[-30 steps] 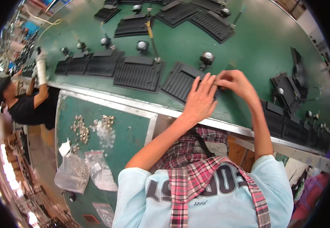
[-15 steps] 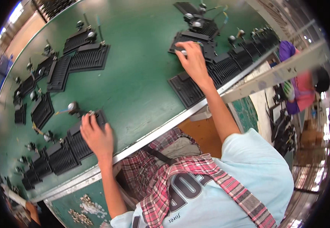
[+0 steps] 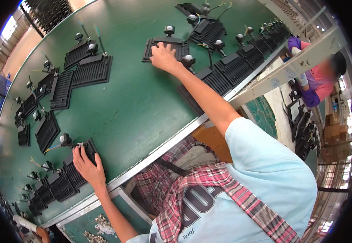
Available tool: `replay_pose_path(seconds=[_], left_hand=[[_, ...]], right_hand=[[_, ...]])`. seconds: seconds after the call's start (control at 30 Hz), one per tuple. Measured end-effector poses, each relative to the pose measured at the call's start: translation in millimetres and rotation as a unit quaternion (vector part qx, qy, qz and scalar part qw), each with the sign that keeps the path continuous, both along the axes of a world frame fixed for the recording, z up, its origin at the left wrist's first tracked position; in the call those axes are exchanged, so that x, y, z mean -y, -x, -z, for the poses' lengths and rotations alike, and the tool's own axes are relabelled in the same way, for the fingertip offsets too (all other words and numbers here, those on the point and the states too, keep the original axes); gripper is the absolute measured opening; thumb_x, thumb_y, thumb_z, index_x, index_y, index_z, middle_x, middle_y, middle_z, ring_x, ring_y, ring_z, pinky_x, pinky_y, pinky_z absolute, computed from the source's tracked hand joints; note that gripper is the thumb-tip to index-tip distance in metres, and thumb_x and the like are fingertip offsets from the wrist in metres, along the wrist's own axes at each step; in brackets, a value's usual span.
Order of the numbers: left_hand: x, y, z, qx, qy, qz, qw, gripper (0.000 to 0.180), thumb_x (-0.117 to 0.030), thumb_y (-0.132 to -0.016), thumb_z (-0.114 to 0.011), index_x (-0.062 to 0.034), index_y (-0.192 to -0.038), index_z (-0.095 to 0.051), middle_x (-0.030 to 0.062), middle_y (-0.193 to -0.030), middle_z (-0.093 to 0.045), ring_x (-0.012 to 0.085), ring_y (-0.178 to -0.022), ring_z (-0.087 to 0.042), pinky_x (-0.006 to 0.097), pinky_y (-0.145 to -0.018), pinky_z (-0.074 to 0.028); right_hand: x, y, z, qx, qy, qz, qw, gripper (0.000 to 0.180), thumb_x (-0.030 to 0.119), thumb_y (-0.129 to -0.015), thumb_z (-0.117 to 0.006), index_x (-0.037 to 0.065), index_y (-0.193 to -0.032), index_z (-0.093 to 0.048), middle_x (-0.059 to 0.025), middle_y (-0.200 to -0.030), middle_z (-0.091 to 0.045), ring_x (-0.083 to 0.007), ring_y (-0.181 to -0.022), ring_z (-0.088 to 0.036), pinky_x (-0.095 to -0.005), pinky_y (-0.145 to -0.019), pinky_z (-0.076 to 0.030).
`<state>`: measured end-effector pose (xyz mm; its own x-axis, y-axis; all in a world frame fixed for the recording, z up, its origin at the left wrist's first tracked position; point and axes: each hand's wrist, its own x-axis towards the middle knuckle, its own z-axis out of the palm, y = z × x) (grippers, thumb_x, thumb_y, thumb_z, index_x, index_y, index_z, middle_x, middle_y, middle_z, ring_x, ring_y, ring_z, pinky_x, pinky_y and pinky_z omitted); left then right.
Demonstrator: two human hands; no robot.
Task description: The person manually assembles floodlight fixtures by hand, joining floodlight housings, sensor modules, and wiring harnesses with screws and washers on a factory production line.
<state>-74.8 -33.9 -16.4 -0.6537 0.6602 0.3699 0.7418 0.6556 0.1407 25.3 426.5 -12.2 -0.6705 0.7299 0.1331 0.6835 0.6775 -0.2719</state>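
Note:
Black ribbed floodlight housings with round, white-domed sensor heads lie on the green tabletop. My left hand (image 3: pixel 90 169) rests at the right end of the near-left row, on a black floodlight housing (image 3: pixel 91 148). Its fingers are stretched out beside a sensor head (image 3: pixel 65 139), with the thumb apart. Farther off, my right hand (image 3: pixel 164 58) reaches over another floodlight housing (image 3: pixel 180 45), its fingers bent onto the ribbed back. A sensor head (image 3: pixel 169 29) sticks out on that housing's far side. The fingertips of my right hand are partly hidden.
More housings form an overlapping row (image 3: pixel 241 60) along the right edge and a group (image 3: pixel 62 87) at the far left. A metal rail (image 3: pixel 285 73) crosses on the right, with a person in pink and purple (image 3: pixel 320 83) beyond. Small parts (image 3: pixel 103 224) lie at the lower left.
My right hand has moved left, bringing a floodlight housing away from the far-right pile. My left hand and the housing under it have shifted slightly left and nearer; the view has also shifted.

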Motion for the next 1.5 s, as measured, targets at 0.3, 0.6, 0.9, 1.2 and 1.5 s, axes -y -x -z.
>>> replay_pose_path(seconds=[0.3, 0.6, 0.9, 1.2, 1.5], left_hand=[[-2.5, -1.7, 1.6, 0.007, -0.01, 0.0, 1.0, 0.055, -0.026, -0.087, -0.061, -0.0037, -0.136, -0.049, 0.0128, -0.146, -0.043, 0.0313, -0.142, -0.033, 0.049, -0.118, -0.022], [1.2, -0.3, 3.4, -0.012, -0.017, -0.001, 1.0, 0.055, -0.028, -0.089, -0.061, -0.0036, -0.137, -0.049, 0.0123, -0.145, -0.043, 0.0321, -0.14, -0.035, 0.046, -0.116, -0.025], [14.4, -57.7, -16.7, 0.107, -0.213, 0.022, 0.971, 0.032, 0.007, -0.094, -0.046, -0.0029, -0.117, -0.065, 0.0124, -0.121, -0.06, 0.0282, -0.114, -0.058, 0.035, -0.098, -0.044], [-41.2, -135.8, -17.3, 0.14, -0.256, 0.109, 0.95, 0.034, 0.008, -0.083, -0.057, -0.0016, -0.115, -0.063, 0.0155, -0.115, -0.059, 0.0348, -0.117, -0.056, 0.045, -0.099, -0.045], [-95.7, -154.5, 12.5, 0.144, -0.213, 0.127, 0.958, 0.053, -0.014, -0.087, -0.067, 0.002, -0.134, -0.048, 0.0196, -0.139, -0.044, 0.0366, -0.136, -0.039, 0.052, -0.114, -0.03]], right_hand=[[115.1, -10.4, 7.0, -0.028, -0.08, -0.162, 0.983, 0.039, 0.011, -0.087, -0.063, -0.002, -0.123, -0.058, -0.0239, -0.14, -0.044, -0.0481, -0.115, -0.047, -0.0567, -0.094, -0.044], [210.9, -46.8, -44.4, -0.166, 0.104, -0.29, 0.937, 0.02, 0.02, -0.092, -0.061, 0.005, -0.104, -0.068, -0.0144, -0.106, -0.067, -0.0341, -0.093, -0.067, -0.0441, -0.081, -0.053], [132.5, -48.8, -39.8, -0.296, 0.271, -0.094, 0.911, 0.034, 0.027, -0.099, -0.058, -0.003, -0.113, -0.062, -0.0088, -0.099, -0.065, -0.016, -0.089, -0.062, -0.0313, -0.079, -0.054], [141.5, -12.7, -54.1, -0.361, 0.578, -0.349, 0.643, 0.036, 0.031, -0.106, -0.047, -0.001, -0.106, -0.064, -0.0066, -0.088, -0.062, -0.0149, -0.086, -0.061, -0.0351, -0.084, -0.054], [149.6, -8.1, -41.1, -0.348, 0.661, -0.339, 0.572, 0.021, 0.018, -0.099, -0.06, -0.001, -0.103, -0.068, -0.0048, -0.076, -0.064, -0.0106, -0.067, -0.056, -0.0266, -0.066, -0.049]])
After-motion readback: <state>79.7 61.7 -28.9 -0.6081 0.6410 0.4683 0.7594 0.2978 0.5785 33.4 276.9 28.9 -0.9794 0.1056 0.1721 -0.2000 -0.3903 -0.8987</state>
